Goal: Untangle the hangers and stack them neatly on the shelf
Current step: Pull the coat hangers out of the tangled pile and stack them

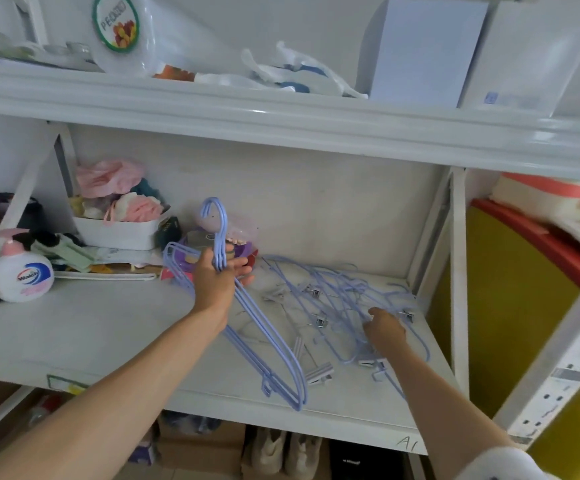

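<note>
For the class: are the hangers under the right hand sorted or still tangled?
Tangled: the loose hangers criss-cross on the shelf under the right hand.

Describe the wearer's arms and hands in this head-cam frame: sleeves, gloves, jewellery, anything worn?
Both hands are bare: no gloves, and no rings, watch or bracelet visible on the left hand or right hand. Both forearms are uncovered. The only clothing showing is a white sleeve edge at the right upper arm, bottom right of the frame, with a small dark mark on it, too cropped to read.

The right hand covers part of the tangled hangers.
</note>
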